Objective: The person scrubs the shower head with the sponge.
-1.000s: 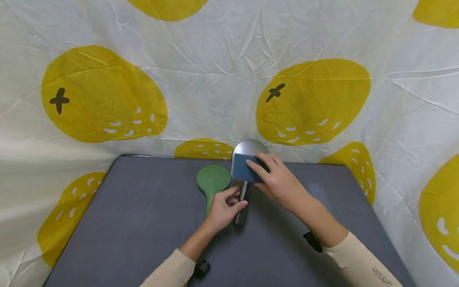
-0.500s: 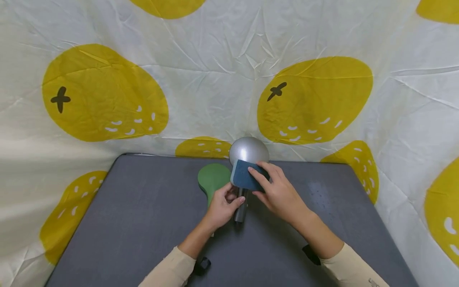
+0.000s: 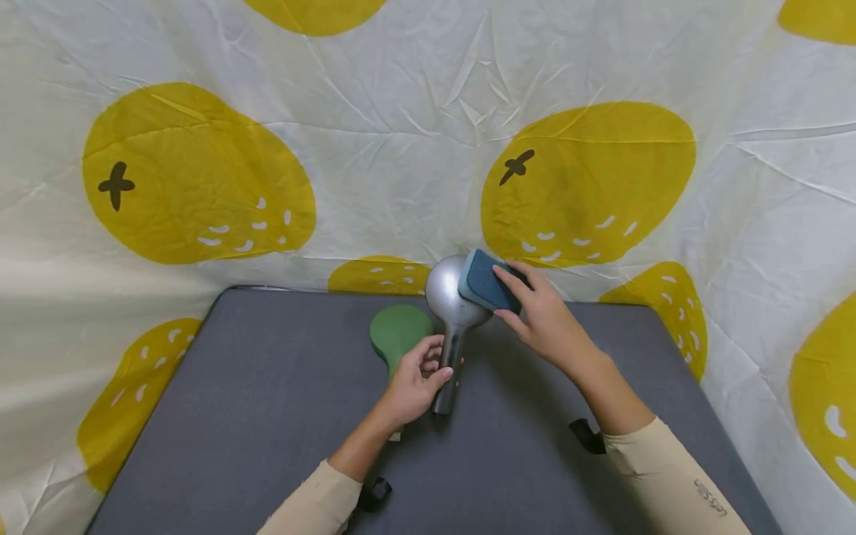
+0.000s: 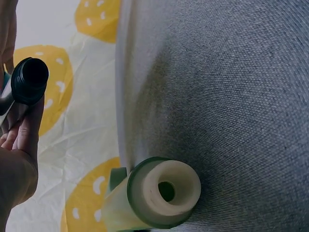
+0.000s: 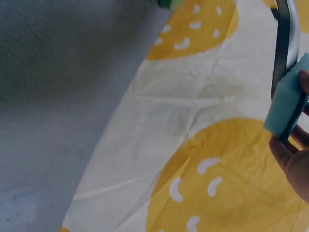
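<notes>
In the head view my left hand grips the dark handle of a silver shower head, its round back facing up. The hollow threaded handle end points at the camera in the left wrist view. My right hand pinches a blue sponge with a lighter, thicker layer beneath, held against the right side of the round head. The right wrist view shows the light blue sponge against the silver rim. A green shower head lies left of the silver one, its handle partly behind my left hand.
A dark grey table spreads below, with small wet spots right of my right hand in earlier view. Behind it hangs a white cloth with yellow fruit prints. Black straps hang at both wrists.
My right hand has moved the sponge from the front of the round head down over the neck, then up to its right side. My left hand keeps its grip on the handle.
</notes>
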A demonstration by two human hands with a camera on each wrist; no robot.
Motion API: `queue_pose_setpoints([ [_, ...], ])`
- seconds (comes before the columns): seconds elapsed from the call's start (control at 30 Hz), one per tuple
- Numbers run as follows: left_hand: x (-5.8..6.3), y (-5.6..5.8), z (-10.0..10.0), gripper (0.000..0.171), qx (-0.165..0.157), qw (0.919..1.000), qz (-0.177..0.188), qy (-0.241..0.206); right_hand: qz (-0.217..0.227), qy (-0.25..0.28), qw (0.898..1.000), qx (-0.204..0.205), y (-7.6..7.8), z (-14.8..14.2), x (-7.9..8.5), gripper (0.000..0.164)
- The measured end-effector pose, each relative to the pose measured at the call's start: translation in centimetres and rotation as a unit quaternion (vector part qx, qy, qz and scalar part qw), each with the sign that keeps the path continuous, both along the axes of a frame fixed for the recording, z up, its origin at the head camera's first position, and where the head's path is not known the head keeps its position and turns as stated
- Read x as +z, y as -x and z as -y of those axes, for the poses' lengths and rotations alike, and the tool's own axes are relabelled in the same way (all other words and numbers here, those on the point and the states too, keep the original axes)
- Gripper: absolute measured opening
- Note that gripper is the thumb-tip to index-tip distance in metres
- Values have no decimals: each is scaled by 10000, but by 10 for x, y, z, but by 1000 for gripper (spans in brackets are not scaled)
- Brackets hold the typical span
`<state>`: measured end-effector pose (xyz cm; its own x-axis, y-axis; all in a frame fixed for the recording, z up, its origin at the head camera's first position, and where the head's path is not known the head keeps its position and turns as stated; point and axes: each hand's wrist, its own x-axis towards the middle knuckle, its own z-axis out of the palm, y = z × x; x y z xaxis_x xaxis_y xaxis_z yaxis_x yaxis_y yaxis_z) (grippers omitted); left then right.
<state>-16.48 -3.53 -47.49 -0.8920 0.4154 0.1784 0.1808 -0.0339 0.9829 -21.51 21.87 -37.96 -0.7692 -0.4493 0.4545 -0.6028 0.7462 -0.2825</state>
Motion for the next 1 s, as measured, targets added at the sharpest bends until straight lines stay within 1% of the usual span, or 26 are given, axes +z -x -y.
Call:
queue_pose_setpoints([
  [0.1,0,-1,1,47,-63,10000,4,19,589,91,9981,-121,13,-6,9,72],
  [0.17,0,-1,1,47,-61,10000,-4,36,982,164,9949,-185,21,-10,15,71],
  [0.23,1,-2,1,49,-44,9999,-21,88,1281,239,9911,-255,29,-14,20,70],
  [0.3,2,-3,1,49,-8,9999,-72,129,1448,303,9884,-347,35,-16,24,70],
  [0.37,3,-4,0,50,69,9997,-127,195,1439,294,9882,-431,38,-17,26,70],
  [0.43,4,-5,0,49,150,9994,-182,266,1297,239,9903,-441,39,-17,27,70],
  [0.5,3,-5,-1,48,227,9989,-248,339,1032,162,9936,-432,37,-15,27,71],
  [0.6,3,-6,-1,48,323,9981,-325,419,444,-11,9987,-269,29,-11,25,70],
  [0.67,3,-6,-2,47,400,9973,-388,477,66,-151,9998,-112,23,-7,23,70],
  [0.8,2,-5,-3,47,545,9959,-469,547,-478,-419,9977,235,9,4,13,71],
  [1.0,-1,-4,-4,47,764,9940,-561,552,-873,-773,9913,603,-12,19,-2,73],
])
